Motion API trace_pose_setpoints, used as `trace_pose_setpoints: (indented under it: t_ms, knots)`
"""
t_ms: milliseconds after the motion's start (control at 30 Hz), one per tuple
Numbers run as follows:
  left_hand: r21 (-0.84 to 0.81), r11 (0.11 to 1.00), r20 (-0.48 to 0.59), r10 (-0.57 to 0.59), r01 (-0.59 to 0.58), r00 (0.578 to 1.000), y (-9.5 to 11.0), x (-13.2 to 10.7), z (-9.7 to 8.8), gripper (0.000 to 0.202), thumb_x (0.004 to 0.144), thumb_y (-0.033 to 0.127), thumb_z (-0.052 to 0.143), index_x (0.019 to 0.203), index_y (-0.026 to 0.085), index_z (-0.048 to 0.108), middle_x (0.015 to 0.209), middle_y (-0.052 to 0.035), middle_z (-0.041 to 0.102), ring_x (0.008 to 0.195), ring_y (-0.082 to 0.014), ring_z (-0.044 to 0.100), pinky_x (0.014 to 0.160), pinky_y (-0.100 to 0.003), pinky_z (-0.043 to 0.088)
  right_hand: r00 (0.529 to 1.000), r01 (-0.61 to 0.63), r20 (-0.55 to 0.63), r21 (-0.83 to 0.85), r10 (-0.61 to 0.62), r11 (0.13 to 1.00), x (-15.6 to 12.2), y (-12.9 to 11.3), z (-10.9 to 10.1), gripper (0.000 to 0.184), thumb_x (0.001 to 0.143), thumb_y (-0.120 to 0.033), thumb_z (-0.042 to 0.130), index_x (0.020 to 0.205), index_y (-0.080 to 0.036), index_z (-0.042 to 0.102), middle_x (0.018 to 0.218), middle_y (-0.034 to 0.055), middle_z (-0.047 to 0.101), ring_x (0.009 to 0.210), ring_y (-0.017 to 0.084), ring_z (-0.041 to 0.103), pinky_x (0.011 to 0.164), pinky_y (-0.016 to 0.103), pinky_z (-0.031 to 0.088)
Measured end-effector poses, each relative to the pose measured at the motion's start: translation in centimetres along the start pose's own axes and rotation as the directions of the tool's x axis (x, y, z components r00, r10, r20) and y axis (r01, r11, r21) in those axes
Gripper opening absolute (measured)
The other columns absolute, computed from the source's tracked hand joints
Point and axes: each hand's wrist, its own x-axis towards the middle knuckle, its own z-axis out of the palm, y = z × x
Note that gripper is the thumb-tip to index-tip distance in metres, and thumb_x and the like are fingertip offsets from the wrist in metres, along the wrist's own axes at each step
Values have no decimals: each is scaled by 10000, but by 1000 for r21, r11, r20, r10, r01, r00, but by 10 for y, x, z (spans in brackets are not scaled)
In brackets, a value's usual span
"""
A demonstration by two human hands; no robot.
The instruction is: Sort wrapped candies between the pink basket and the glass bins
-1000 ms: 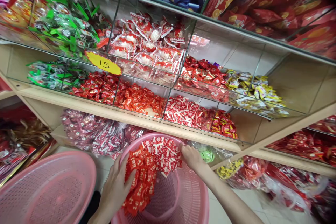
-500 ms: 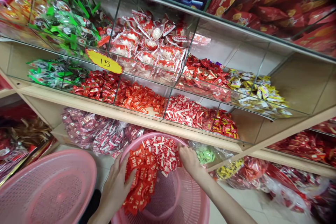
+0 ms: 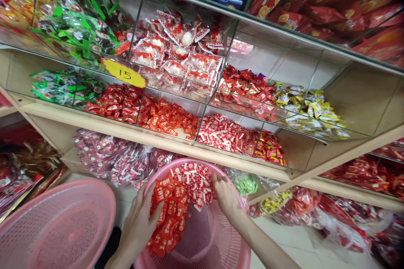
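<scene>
A pink plastic basket (image 3: pixel 232 235) stands below the shelf with wrapped candies heaped on its far and left side. Orange-red candies (image 3: pixel 170 212) lie at the left of the heap. Red-and-white candies (image 3: pixel 196 183) lie behind and to their right. My left hand (image 3: pixel 140 216) rests against the left edge of the orange-red ones, thumb apart from its stretched fingers. At the right side of the basket, my right hand (image 3: pixel 225 195) is closed beside the red-and-white candies, its knuckles up. Its fingertips are hidden, so whatever it grips cannot be made out.
Another pink basket (image 3: pixel 67 222) is at lower left. Glass-divided shelves hold orange-red candies (image 3: pixel 170 115), red-and-white candies (image 3: pixel 221 132) and other sweets. A yellow price tag (image 3: pixel 124 73) reads 15. Bagged candies (image 3: pixel 101 151) lie under the wooden shelf edge (image 3: pixel 158 138).
My right hand and forearm have shifted slightly left and down at the basket's right side. My left hand and the candy heap look almost the same.
</scene>
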Motion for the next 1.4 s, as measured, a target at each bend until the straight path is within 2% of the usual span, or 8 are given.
trace_pose_setpoints:
  t_ms: [167, 333, 633, 833, 1033, 1167, 1300, 1400]
  knots:
    - [-2, 1000, -5, -3, 3, 1000, 0, 0, 0, 546, 814, 374, 460, 1334, 271, 326, 1364, -90, 361, 1247, -282, 378, 970, -463, 393, 999, 6, -40, 68, -3, 998, -1, 1, 10, 361, 757, 43, 401, 1066, -104, 515, 987, 168, 628, 946, 222, 577, 689, 282, 466]
    - [17, 1000, 35, -26, 25, 999, -1, 0, 2, 539, 836, 398, 416, 1340, 237, 313, 1379, -112, 330, 1268, -288, 344, 967, -470, 394, 1000, -5, -14, 37, 6, 999, -2, 2, 12, 345, 775, 21, 393, 1069, -117, 511, 1067, 157, 604, 965, 211, 566, 661, 267, 466]
    - [22, 1000, 25, -5, 4, 1000, 1, 0, 0, 539, 834, 386, 430, 1341, 266, 291, 1366, -97, 343, 1263, -280, 351, 972, -466, 391, 999, 7, -36, 18, -6, 1000, -3, 2, 17, 418, 739, 56, 407, 1123, -89, 483, 985, 161, 627, 988, 226, 551, 692, 279, 469]
    - [15, 1000, 21, 5, -5, 1000, 0, 0, 1, 547, 836, 380, 432, 1347, 277, 266, 1370, -94, 332, 1269, -280, 340, 988, -474, 373, 994, -19, -108, 51, 24, 999, -1, 2, 11, 379, 741, 49, 388, 1061, -118, 507, 1016, 160, 590, 951, 241, 545, 730, 326, 463]
    - [15, 1000, 36, -7, 6, 999, -1, 0, 2, 551, 837, 395, 421, 1350, 259, 273, 1376, -101, 320, 1261, -285, 350, 977, -468, 383, 994, 0, -108, 75, 8, 997, 1, 2, 6, 369, 756, 33, 378, 1070, -118, 502, 1036, 154, 582, 992, 237, 522, 815, 337, 426]
    - [-1, 1000, 28, -10, 10, 1000, 0, 0, 1, 561, 833, 388, 428, 1358, 275, 264, 1378, -87, 323, 1262, -279, 350, 982, -463, 379, 990, -18, -134, 175, 42, 984, -8, 9, 1, 344, 769, -6, 399, 1067, -138, 510, 1070, 136, 582, 1021, 234, 514, 809, 312, 420]
    - [-6, 1000, 52, -15, 16, 999, -1, 0, 1, 561, 842, 396, 412, 1364, 267, 253, 1392, -90, 299, 1282, -275, 318, 991, -465, 371, 972, -13, -196, 507, 130, 862, -18, 23, 3, 200, 841, -150, 384, 939, -172, 557, 947, 83, 617, 891, 200, 557, 712, 277, 431]
    - [-5, 1000, 55, -8, 8, 998, -3, 1, 3, 567, 845, 397, 409, 1368, 253, 243, 1395, -101, 294, 1288, -274, 306, 991, -468, 372, 970, 27, -172, 780, 172, 625, -20, 32, 12, 211, 851, -281, 412, 835, -167, 589, 797, 52, 628, 728, 165, 567, 665, 266, 439]
